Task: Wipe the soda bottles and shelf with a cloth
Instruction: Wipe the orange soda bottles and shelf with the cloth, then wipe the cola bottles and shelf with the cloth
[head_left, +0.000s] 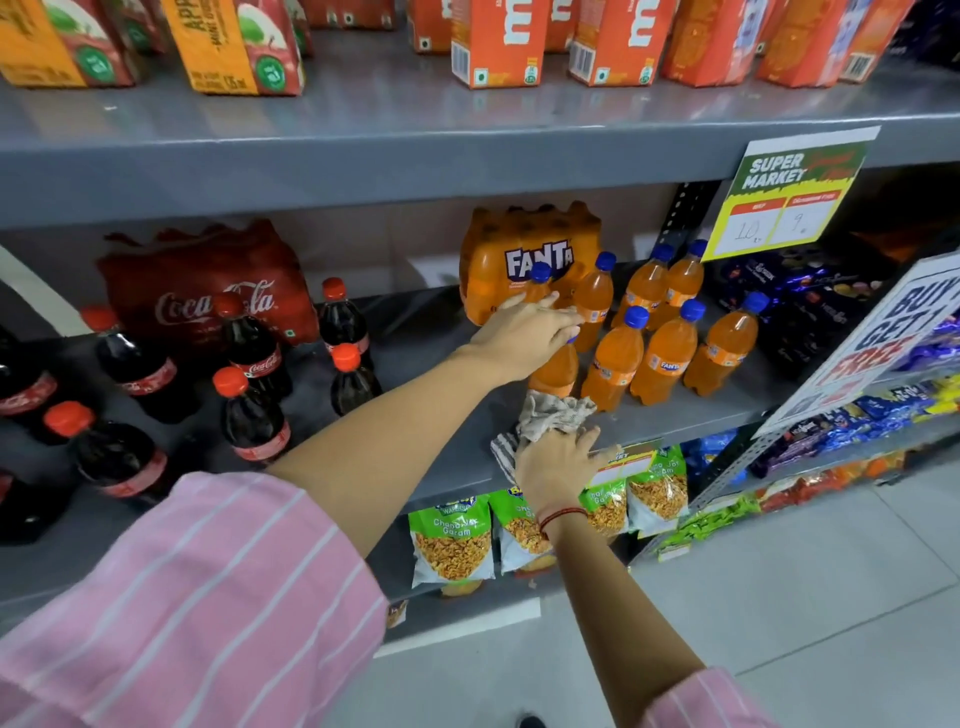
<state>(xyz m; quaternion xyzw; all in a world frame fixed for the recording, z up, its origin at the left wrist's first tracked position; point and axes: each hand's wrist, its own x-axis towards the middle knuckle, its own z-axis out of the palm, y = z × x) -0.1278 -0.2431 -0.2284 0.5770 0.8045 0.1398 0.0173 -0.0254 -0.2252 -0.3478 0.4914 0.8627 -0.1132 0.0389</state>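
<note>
Several orange Fanta bottles (667, 358) with blue caps stand on the grey middle shelf (426, 358), in front of a wrapped Fanta pack (498, 260). My left hand (524, 332) is closed over the top of the nearest Fanta bottle (556, 371), hiding its cap. My right hand (556, 457) presses a crumpled grey-and-white cloth (550, 415) onto the shelf's front edge, just below that bottle. Several Coca-Cola bottles (249, 353) with red caps stand to the left, before a wrapped Coca-Cola pack (202, 291).
Juice cartons (498, 47) line the upper shelf. A price sign (789, 192) hangs at its right edge. Snack bags (452, 540) hang below the middle shelf. Chocolate boxes (800, 306) and a tilted promo sign (893, 332) fill the right side. Tiled floor (779, 597) lies below.
</note>
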